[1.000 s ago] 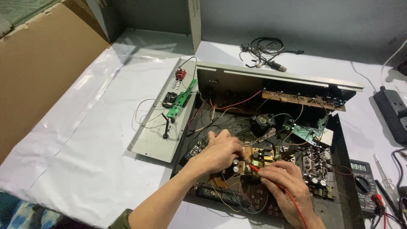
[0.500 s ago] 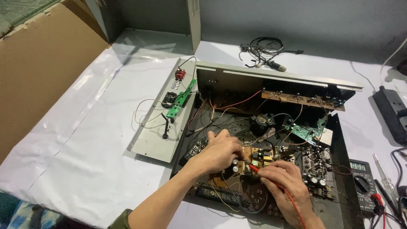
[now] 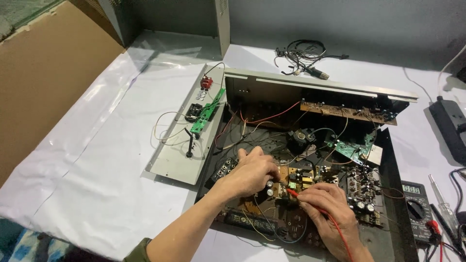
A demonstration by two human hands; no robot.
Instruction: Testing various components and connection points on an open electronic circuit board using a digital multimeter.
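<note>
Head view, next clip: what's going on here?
A person is bent over an opened electronics chassis on a white-covered table. The left hand rests on the central circuit board, while the right hand holds a red test probe with its tip on that board. A digital multimeter sits to the right of the chassis, and a detached grey panel with a small green board lies to the left.

Small grey rectangular screen (image 3: 411,189) atop dark multimeter (image 3: 417,211), right of open chassis (image 3: 398,194).
</note>
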